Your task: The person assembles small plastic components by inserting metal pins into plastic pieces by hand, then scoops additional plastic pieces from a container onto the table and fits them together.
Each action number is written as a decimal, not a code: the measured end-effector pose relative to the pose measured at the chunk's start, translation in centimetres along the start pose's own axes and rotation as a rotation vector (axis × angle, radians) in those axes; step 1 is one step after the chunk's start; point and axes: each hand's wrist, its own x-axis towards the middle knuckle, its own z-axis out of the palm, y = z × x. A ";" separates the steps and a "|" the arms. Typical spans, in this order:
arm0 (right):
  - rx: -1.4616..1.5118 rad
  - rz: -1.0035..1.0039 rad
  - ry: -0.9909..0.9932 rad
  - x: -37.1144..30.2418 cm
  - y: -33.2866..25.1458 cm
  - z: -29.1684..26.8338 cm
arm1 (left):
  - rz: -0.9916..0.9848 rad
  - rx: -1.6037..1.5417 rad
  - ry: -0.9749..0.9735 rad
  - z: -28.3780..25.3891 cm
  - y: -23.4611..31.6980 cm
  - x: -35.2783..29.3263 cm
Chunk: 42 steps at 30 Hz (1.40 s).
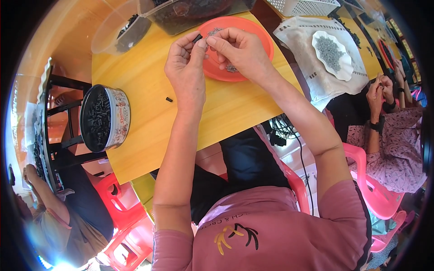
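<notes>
One small black piece (197,39) is pinched in the left hand (186,63), beside the red plate (249,28); the right hand (242,49) presses thumb and fingertip together nearby (anything between them is too small to tell).

White perforated basket (302,7), tangled black cables (283,126), a co-worker (393,153) in a pink chair (383,193)

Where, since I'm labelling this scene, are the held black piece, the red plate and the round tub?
Held black piece (197,38): head view, middle of its exposed side.
Red plate (256,27): head view, bare upper-right part.
Round tub (120,116): head view, printed outer wall.
</notes>
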 end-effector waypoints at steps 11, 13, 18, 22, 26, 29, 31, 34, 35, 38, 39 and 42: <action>-0.568 -0.582 0.050 0.2 0.7 -0.4 | -0.043 0.013 -0.006 -0.3 0.0 0.2; -0.475 -0.536 0.066 0.2 1.0 -0.2 | -0.067 -0.024 -0.006 0.0 0.0 0.1; -0.322 -0.475 0.098 0.2 1.4 0.1 | -0.056 -0.036 0.005 0.3 -0.3 0.0; -0.223 -0.399 0.128 0.1 1.5 0.5 | -0.030 -0.060 0.037 1.1 -0.2 -0.3; -0.387 -0.580 0.182 0.3 1.5 0.4 | 0.011 -0.019 0.049 1.2 -0.4 -0.4; -0.305 -0.409 0.128 -0.1 0.8 0.5 | 0.141 0.157 0.048 0.9 -0.5 -0.4; -0.173 -0.213 0.097 -0.4 -0.2 0.6 | 0.208 0.256 0.039 0.8 -0.3 -0.5; 0.080 0.097 0.027 -0.4 -1.0 0.6 | 0.277 0.309 0.039 0.7 -0.7 -0.5; 0.200 0.211 -0.010 -0.4 -1.1 0.6 | 0.278 0.308 0.038 0.7 -0.8 -0.5; 0.215 0.237 0.014 -0.3 -1.1 0.7 | 0.328 0.349 0.035 0.7 -0.9 -0.5; 0.215 0.237 0.014 -0.3 -1.0 0.7 | 0.264 0.287 0.033 0.7 -0.8 -0.6; -0.222 -0.162 0.087 -0.4 0.0 0.7 | 0.159 0.167 0.023 0.7 -0.5 -0.5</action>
